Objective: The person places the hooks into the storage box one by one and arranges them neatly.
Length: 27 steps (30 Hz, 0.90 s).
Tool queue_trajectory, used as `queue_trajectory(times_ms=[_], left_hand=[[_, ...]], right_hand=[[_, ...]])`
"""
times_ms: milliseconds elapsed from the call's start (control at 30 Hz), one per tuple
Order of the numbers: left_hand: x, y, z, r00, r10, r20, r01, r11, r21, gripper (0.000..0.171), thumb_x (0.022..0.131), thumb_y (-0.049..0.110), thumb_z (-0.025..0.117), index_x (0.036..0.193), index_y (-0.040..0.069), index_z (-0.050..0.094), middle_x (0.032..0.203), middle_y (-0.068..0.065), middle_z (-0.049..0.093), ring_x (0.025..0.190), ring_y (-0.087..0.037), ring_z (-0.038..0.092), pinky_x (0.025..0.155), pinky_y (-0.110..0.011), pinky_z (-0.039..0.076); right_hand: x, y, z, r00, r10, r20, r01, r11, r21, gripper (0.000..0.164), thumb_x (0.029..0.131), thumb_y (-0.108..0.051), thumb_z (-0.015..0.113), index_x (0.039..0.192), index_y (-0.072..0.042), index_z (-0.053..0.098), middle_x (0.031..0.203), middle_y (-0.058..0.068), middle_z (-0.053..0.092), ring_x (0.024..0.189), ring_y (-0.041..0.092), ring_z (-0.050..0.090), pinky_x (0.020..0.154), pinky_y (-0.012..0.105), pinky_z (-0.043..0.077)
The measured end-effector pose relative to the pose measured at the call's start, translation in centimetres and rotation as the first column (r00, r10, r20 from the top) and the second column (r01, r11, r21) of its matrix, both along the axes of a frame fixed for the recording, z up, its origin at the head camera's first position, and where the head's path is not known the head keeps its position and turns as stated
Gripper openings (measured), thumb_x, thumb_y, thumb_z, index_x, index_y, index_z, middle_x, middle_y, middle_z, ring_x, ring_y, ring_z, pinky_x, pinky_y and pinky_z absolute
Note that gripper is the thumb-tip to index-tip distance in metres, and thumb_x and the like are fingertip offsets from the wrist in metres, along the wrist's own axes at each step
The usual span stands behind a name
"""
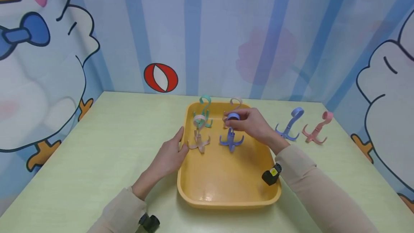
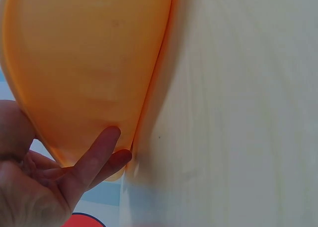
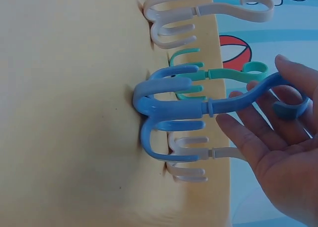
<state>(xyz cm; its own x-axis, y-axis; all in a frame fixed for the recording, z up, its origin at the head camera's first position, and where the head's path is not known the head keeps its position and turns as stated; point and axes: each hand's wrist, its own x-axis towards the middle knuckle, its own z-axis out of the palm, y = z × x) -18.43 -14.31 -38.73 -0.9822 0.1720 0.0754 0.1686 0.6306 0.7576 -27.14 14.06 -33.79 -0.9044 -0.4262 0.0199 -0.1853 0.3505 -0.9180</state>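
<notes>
My right hand [image 1: 250, 123] holds a blue four-pronged hanging hook [image 1: 231, 140] by its curled top, prongs down in the yellow tray [image 1: 226, 190]. In the right wrist view, thumb and fingers surround the blue curl. My left hand [image 1: 169, 155] grips the tray's left wall, thumb at the rim and fingers along the outside, as the left wrist view shows. Left of the blue hook stands a pale beige-pink hook [image 1: 199, 142]. Behind it is a teal hook [image 1: 205, 112]. Another pale hook [image 1: 236, 103] stands behind my right hand, partly hidden by it.
On the light green table [image 1: 139, 118], right of the tray, stand a second blue hook [image 1: 289, 127] and a pink hook [image 1: 317, 130]. A blue striped cloth backdrop [image 1: 220, 39] with cartoon figures rises behind the table and at both sides.
</notes>
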Motion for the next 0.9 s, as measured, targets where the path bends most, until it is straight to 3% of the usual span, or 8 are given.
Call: queue_trajectory(times_ms=[167, 367, 567, 700, 900], left_hand=[[0.0, 0.0, 0.0, 1.000, 0.005, 0.001, -0.005, 1.000, -0.005, 0.071, 0.103, 0.013, 0.046, 0.167, -0.004, 0.019, 0.155, -0.028, 0.053, 0.054, -0.013, 0.055, 0.049, -0.027, 0.046], [0.0, 0.0, 0.0, 1.000, 0.010, 0.001, -0.010, 1.000, -0.013, 0.071, 0.103, 0.012, 0.046, 0.166, -0.004, 0.019, 0.157, -0.028, 0.050, 0.058, -0.013, 0.058, 0.053, -0.028, 0.048], [0.0, 0.0, 0.1, 1.000, 0.012, 0.002, -0.012, 1.000, -0.010, 0.071, 0.103, 0.012, 0.046, 0.166, -0.005, 0.019, 0.156, -0.028, 0.051, 0.055, -0.013, 0.056, 0.051, -0.028, 0.046], [0.0, 0.0, 0.0, 1.000, 0.011, -0.001, -0.011, 1.000, -0.009, 0.071, 0.103, 0.012, 0.046, 0.166, -0.005, 0.019, 0.155, -0.028, 0.052, 0.057, -0.013, 0.057, 0.052, -0.028, 0.047], [0.0, 0.1, 0.0, 1.000, 0.009, 0.003, -0.009, 1.000, -0.004, 0.071, 0.103, 0.013, 0.046, 0.166, -0.005, 0.019, 0.156, -0.028, 0.051, 0.057, -0.013, 0.059, 0.052, -0.028, 0.048]], right_hand=[[0.1, 0.4, 1.1, 0.998, -0.028, -0.052, 0.030, 0.999, 0.037, 0.045, 0.100, -0.023, 0.073, 0.142, -0.009, 0.067, 0.134, 0.015, 0.073, 0.118, 0.031, 0.071, 0.102, 0.044, 0.058], [0.1, 1.8, 3.3, 0.994, -0.089, -0.062, 0.091, 0.995, 0.028, 0.050, 0.099, -0.035, 0.074, 0.145, -0.015, 0.066, 0.141, 0.008, 0.070, 0.132, 0.025, 0.065, 0.116, 0.049, 0.048], [0.3, 3.6, 5.1, 0.988, -0.146, -0.052, 0.146, 0.989, -0.009, 0.053, 0.100, -0.037, 0.072, 0.148, -0.014, 0.062, 0.149, 0.009, 0.064, 0.138, 0.030, 0.060, 0.121, 0.051, 0.042], [0.5, 4.6, 5.4, 0.985, -0.166, -0.053, 0.165, 0.986, -0.021, 0.055, 0.101, -0.036, 0.070, 0.150, -0.012, 0.060, 0.149, 0.010, 0.063, 0.139, 0.029, 0.059, 0.120, 0.048, 0.044], [0.8, 6.0, 5.5, 0.976, -0.203, -0.075, 0.202, 0.979, -0.025, 0.055, 0.101, -0.039, 0.071, 0.148, -0.012, 0.061, 0.144, 0.005, 0.068, 0.125, 0.011, 0.066, 0.113, 0.034, 0.051]])
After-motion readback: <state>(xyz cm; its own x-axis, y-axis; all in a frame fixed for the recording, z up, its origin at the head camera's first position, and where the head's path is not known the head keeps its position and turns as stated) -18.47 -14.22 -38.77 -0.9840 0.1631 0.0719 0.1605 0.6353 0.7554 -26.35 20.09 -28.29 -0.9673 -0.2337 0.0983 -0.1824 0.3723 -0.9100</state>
